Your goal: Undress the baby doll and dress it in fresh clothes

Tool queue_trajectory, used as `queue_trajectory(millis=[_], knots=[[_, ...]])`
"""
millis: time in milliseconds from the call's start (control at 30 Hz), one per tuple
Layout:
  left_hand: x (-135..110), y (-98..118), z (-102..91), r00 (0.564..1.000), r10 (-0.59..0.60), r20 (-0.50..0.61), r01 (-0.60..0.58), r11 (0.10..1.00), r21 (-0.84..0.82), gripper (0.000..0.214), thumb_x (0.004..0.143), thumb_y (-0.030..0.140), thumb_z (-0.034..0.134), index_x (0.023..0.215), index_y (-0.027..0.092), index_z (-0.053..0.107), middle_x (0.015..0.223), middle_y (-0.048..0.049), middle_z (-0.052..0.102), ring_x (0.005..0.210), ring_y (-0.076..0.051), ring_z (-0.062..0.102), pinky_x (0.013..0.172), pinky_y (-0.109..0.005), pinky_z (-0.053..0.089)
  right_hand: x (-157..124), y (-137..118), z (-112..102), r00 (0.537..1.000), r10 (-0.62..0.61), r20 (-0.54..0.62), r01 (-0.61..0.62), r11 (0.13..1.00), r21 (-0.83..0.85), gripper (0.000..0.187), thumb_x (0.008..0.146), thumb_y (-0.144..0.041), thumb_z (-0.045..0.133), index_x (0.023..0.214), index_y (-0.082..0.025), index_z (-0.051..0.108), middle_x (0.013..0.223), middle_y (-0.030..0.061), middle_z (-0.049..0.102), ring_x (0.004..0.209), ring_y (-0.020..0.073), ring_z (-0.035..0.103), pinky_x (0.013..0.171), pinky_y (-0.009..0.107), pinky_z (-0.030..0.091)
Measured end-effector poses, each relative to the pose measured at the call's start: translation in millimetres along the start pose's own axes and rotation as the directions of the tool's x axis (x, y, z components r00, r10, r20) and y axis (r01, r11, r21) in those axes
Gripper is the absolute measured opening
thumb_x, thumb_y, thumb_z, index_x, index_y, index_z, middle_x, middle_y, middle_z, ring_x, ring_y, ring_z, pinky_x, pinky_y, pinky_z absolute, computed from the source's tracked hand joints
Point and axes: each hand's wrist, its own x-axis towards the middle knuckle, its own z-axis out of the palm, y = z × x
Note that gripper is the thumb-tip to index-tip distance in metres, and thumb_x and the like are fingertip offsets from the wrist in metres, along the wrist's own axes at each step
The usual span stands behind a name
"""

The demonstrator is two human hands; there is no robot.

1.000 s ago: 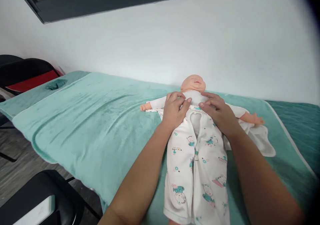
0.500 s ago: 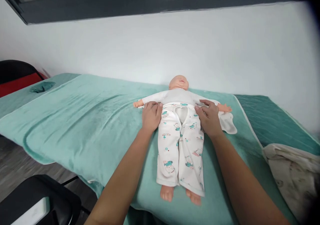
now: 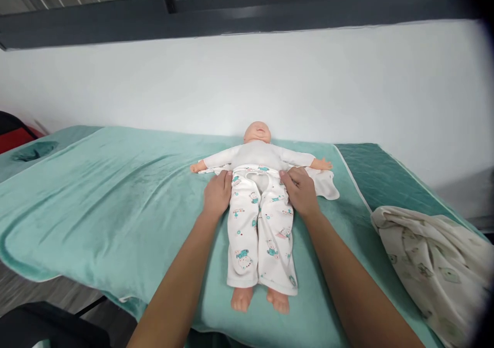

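A baby doll (image 3: 258, 132) lies on its back on a teal blanket (image 3: 116, 198), head toward the wall, arms spread. It wears a white long-sleeved top (image 3: 257, 155) and white printed trousers (image 3: 260, 235); its bare feet stick out at the near end. My left hand (image 3: 216, 193) rests at the doll's waist on the left side, fingers curled on the trousers' waistband. My right hand (image 3: 303, 191) is on the opposite side of the waist, fingers closed on the same waistband. Both thumbs are hidden.
A white cloth (image 3: 326, 186) lies under the doll's far arm. A crumpled cream patterned blanket (image 3: 432, 265) sits at the right end of the table. A round face hole (image 3: 33, 151) shows at the left end. A dark chair (image 3: 46, 330) stands below left.
My hands slid from the doll's chest down and apart to the sides of its waist. The view pulled back, so the doll's feet and the cream blanket now show.
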Motion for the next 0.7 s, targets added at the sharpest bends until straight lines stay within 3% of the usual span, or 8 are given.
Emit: queue_trajectory(millis=[133,233,333,433,500,600,700], knots=[[-0.5,2.7,-3.6,0.994,-0.067,0.089,0.078,0.989,-0.128,0.044,0.1,0.051,0.023,0.088,0.023,0.054,0.077,-0.0039,0.064,0.074,-0.022,0.058,0.067,-0.03,0.038,5.4,2.9,2.8,0.991,0.126,0.036,-0.13,0.979,0.154,0.049,0.094,-0.043,0.05,0.057,-0.021,0.027,0.059,-0.0031,0.035,0.065,0.0139,0.038,0.066,0.031,0.031],[0.7,0.0,-4.0,0.995,-0.062,0.075,0.076,0.974,-0.214,0.044,0.099,0.052,0.026,0.08,0.022,0.052,0.075,-0.0024,0.062,0.072,-0.019,0.056,0.066,-0.028,0.035,6.2,1.7,3.3,0.974,0.224,0.038,-0.225,0.934,0.278,0.047,0.092,-0.044,0.052,0.059,-0.021,0.028,0.062,-0.0038,0.034,0.063,0.0125,0.036,0.063,0.029,0.03],[2.7,-6.1,-2.9,0.989,-0.145,0.027,0.148,0.966,-0.211,0.049,0.097,0.055,0.031,0.068,0.02,0.048,0.066,-0.0011,0.058,0.066,-0.017,0.051,0.062,-0.027,0.031,5.0,1.0,-0.9,0.954,0.3,-0.016,-0.265,0.866,0.425,0.042,0.089,-0.045,0.055,0.061,-0.021,0.035,0.067,-0.0037,0.038,0.065,0.0119,0.038,0.064,0.027,0.033],[3.2,-11.2,-2.8,0.978,-0.207,0.012,0.206,0.962,-0.178,0.05,0.093,0.055,0.039,0.059,0.019,0.046,0.058,-0.0003,0.052,0.059,-0.015,0.045,0.058,-0.027,0.027,2.2,2.5,-10.8,0.876,0.478,-0.064,-0.395,0.788,0.473,0.041,0.087,-0.051,0.055,0.062,-0.021,0.042,0.061,-0.004,0.04,0.059,0.0119,0.037,0.057,0.028,0.032],[1.7,-11.1,-3.9,0.984,-0.173,0.043,0.178,0.953,-0.244,0.047,0.093,0.053,0.042,0.061,0.018,0.048,0.06,-0.0001,0.054,0.06,-0.014,0.046,0.059,-0.027,0.029,0.0,3.8,-18.4,0.831,0.555,-0.029,-0.5,0.77,0.396,0.047,0.086,-0.057,0.055,0.059,-0.021,0.041,0.054,-0.0043,0.036,0.054,0.0117,0.034,0.052,0.028,0.027],[-2.0,-5.8,-6.2,0.991,-0.084,0.104,0.121,0.892,-0.436,0.039,0.093,0.051,0.043,0.078,0.019,0.058,0.073,0.0003,0.061,0.07,-0.014,0.052,0.064,-0.025,0.037,-2.4,4.5,-27.9,0.866,0.493,0.087,-0.498,0.83,0.251,0.055,0.086,-0.062,0.053,0.055,-0.021,0.034,0.052,-0.0041,0.034,0.054,0.011,0.033,0.051,0.028,0.025],[-6.1,0.1,-7.0,0.988,0.008,0.155,0.072,0.862,-0.501,0.034,0.093,0.05,0.046,0.093,0.019,0.061,0.086,-0.0006,0.065,0.08,-0.016,0.056,0.072,-0.027,0.042,-2.9,5.3,-34.9,0.893,0.379,0.244,-0.436,0.864,0.251,0.051,0.087,-0.06,0.055,0.059,-0.02,0.037,0.057,-0.0041,0.037,0.056,0.0106,0.035,0.053,0.026,0.028]])
